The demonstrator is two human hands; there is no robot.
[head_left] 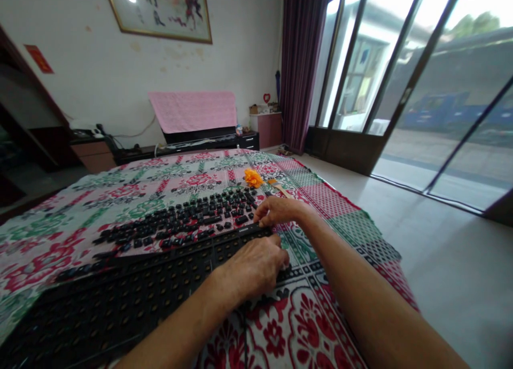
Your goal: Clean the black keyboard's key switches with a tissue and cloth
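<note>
A black keyboard base (120, 294) with its keycaps removed lies across a flowered cloth (312, 326) on the table. Several loose black keycaps (180, 219) are spread in rows just beyond it. My left hand (256, 264) rests curled on the keyboard's right end, fingers pressed down on its edge. My right hand (276, 211) reaches past the keyboard's far right corner, fingers pinched together at the nearest keycaps. What the pinch holds is too small to make out.
An orange flower-like thing (252, 177) and a small flat tool (280, 188) lie further back on the cloth. A low cabinet with a pink-covered screen (194, 112) stands by the wall. Glass sliding doors (420, 91) are at the right, with pale floor (441, 262) beside the table.
</note>
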